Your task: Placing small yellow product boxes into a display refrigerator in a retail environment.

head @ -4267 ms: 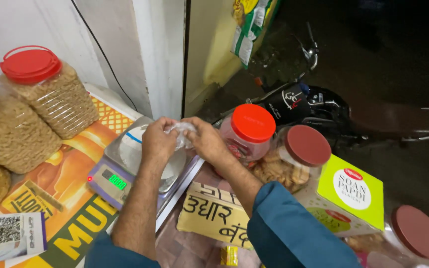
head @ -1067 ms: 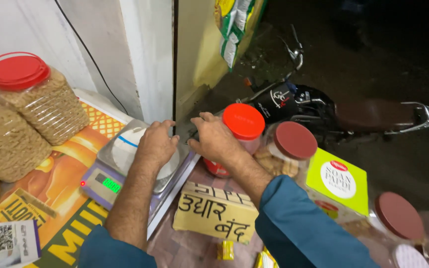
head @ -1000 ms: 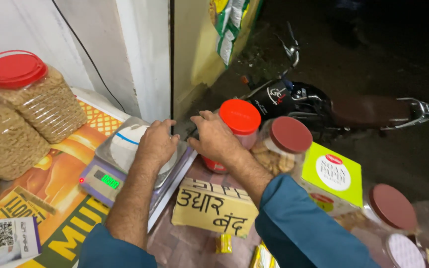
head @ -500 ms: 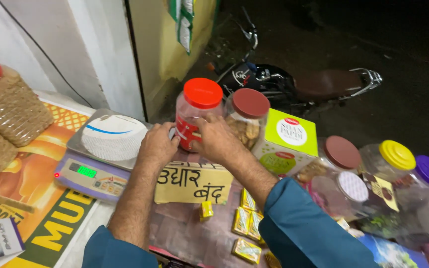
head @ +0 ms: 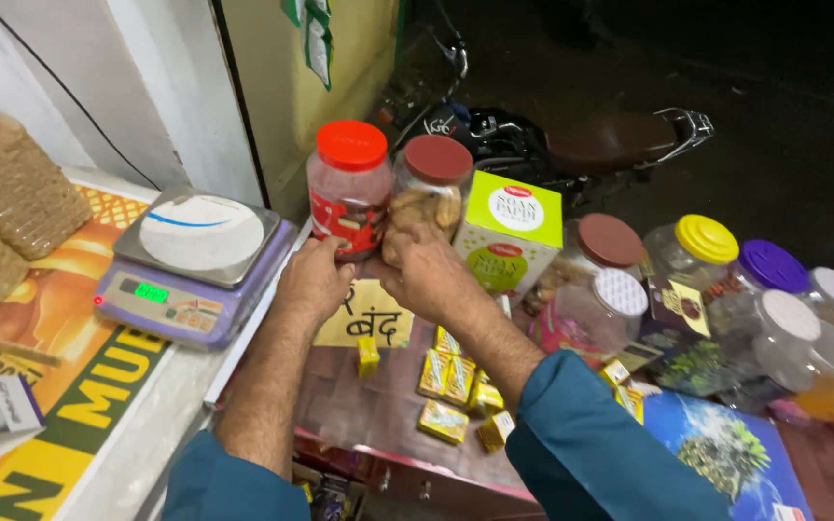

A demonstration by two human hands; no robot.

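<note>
My left hand [head: 313,282] rests with curled fingers against the base of a clear jar with a red lid [head: 347,198]; whether it holds anything is hidden. Right beside it, my right hand [head: 429,277] wraps its fingers around the lower part of a biscuit jar with a brown lid [head: 429,188]. Both jars stand upright at the back of a counter. Under my wrists lies a yellow hand-written card [head: 369,323].
A digital weighing scale [head: 195,265] stands to the left. Big red-lidded snack jars [head: 7,183] are at far left. A green and white box [head: 509,236], several lidded jars [head: 702,256] and small yellow sweets [head: 446,381] lie to the right. A motorbike [head: 581,145] is parked beyond the counter.
My hands have moved right, off the scale's pan and over to the jars. They were pressed together around something small and are now slightly apart. The view has swung right.
</note>
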